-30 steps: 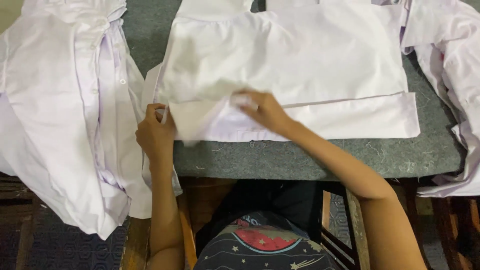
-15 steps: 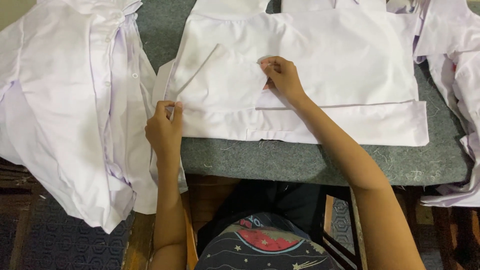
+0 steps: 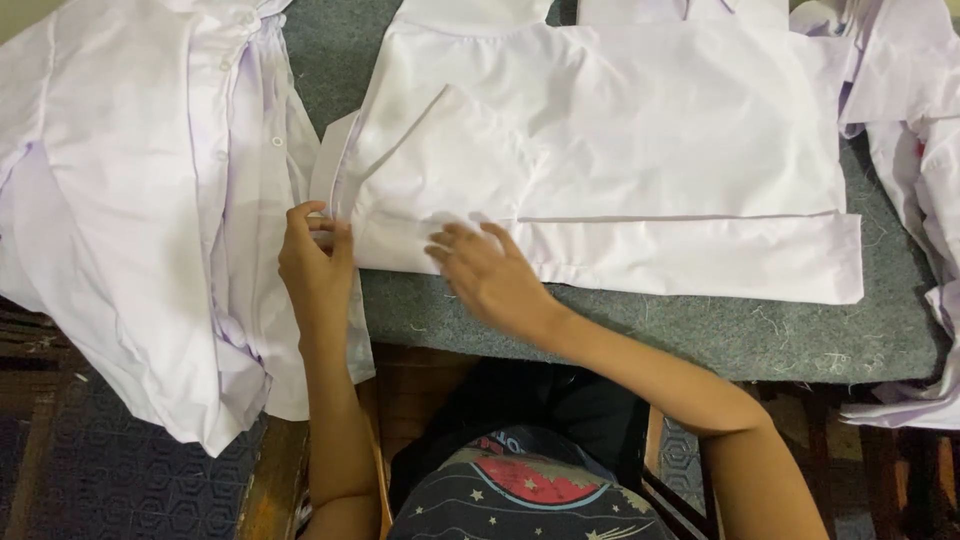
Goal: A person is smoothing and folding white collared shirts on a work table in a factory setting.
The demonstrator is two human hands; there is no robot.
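A white shirt (image 3: 640, 130) lies flat and partly folded on a grey felt-covered table (image 3: 760, 335), one sleeve laid across its lower part. My left hand (image 3: 315, 260) pinches the shirt's lower left edge between fingers and thumb. My right hand (image 3: 490, 275) lies flat with fingers spread on the shirt's near edge, just right of the left hand, pressing the cloth down.
A pile of white shirts (image 3: 140, 210) hangs over the table's left edge. More white garments (image 3: 915, 120) lie at the right edge. Below the table's near edge are my dark patterned clothing (image 3: 520, 490) and a wooden frame (image 3: 270, 480).
My right hand slid from the middle of the shirt down and left to its near edge. The left hand stayed at the left edge. The view shifted slightly.
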